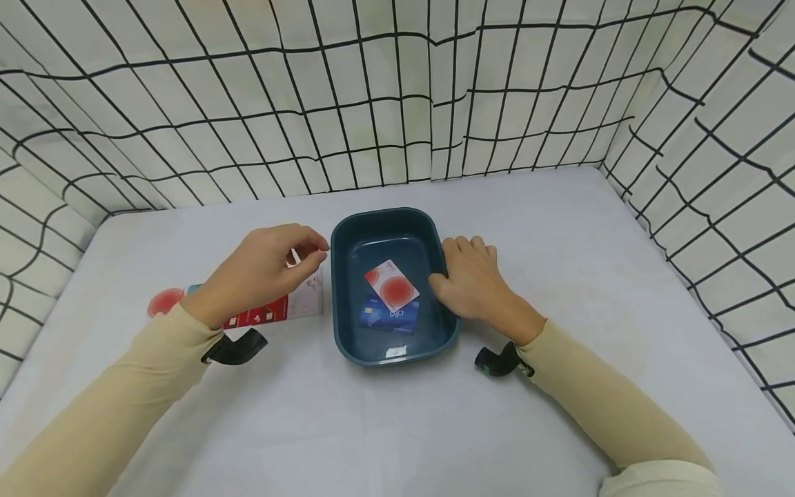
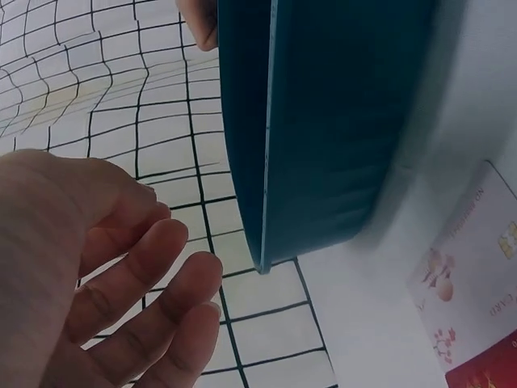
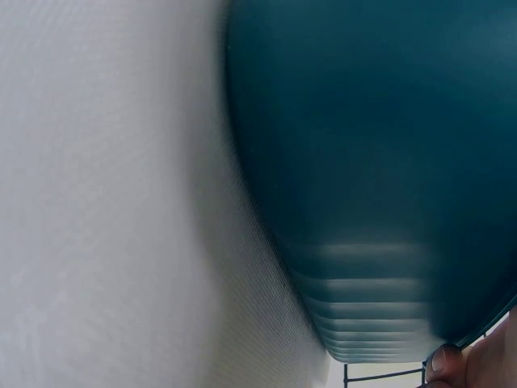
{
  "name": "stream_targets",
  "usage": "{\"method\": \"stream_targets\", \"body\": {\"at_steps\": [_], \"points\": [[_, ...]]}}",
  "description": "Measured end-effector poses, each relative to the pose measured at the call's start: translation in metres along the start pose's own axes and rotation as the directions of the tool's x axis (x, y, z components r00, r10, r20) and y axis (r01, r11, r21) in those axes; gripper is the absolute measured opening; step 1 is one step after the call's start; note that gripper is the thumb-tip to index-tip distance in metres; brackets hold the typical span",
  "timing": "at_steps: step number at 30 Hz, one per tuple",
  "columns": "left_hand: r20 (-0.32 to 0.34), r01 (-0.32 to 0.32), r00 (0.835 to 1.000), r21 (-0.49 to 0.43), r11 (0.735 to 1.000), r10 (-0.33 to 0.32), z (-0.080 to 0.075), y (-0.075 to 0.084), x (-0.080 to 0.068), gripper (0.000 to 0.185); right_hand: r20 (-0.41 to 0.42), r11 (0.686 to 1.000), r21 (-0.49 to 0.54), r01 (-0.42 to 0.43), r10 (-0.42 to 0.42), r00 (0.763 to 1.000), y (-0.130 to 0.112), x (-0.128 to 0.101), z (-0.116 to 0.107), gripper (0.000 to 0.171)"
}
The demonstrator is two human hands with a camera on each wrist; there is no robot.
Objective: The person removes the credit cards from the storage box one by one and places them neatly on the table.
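Observation:
A dark teal plastic bin (image 1: 344, 345) stands on the white table. Inside it a white card with a red circle (image 1: 395, 293) overlaps a blue VIP card (image 1: 390, 317). My right hand (image 1: 475, 283) grips the bin's right rim; in the right wrist view a fingertip (image 3: 444, 362) shows at the rim against the outer wall. My left hand (image 1: 263, 269) hovers left of the bin, its fingers loosely bent with nothing between them. Beneath it lie several cards, partly hidden: a pale pink one (image 1: 306, 298), a red one (image 1: 263, 314) and one with a red circle (image 1: 165, 301).
White panels behind a black wire grid (image 1: 373, 103) wall off the table's back and both sides. A black wrist mount (image 1: 236, 347) hangs below the left sleeve, another mount (image 1: 497, 360) below the right. White tabletop (image 1: 373, 428) stretches in front of the bin.

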State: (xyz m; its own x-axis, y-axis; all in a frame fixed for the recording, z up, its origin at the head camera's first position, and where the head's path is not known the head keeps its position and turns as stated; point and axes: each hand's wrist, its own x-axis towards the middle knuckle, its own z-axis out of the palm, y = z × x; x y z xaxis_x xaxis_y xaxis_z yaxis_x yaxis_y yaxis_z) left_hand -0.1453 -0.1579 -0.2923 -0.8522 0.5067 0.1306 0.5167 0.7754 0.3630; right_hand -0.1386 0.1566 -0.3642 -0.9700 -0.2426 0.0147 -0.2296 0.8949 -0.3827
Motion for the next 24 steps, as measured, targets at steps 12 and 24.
{"method": "stream_targets", "body": {"at_steps": [12, 24], "points": [[0.007, -0.083, 0.997, -0.014, 0.996, 0.083, 0.015, 0.009, 0.018, 0.022, -0.006, 1.0, 0.0, 0.003, -0.003, 1.0, 0.001, -0.001, 0.0, 0.028], [0.019, -0.16, 0.987, 0.005, 0.987, 0.159, 0.028, 0.016, 0.033, 0.021, -0.006, 1.0, 0.008, 0.003, -0.003, 1.0, 0.001, 0.0, 0.001, 0.028]]}}
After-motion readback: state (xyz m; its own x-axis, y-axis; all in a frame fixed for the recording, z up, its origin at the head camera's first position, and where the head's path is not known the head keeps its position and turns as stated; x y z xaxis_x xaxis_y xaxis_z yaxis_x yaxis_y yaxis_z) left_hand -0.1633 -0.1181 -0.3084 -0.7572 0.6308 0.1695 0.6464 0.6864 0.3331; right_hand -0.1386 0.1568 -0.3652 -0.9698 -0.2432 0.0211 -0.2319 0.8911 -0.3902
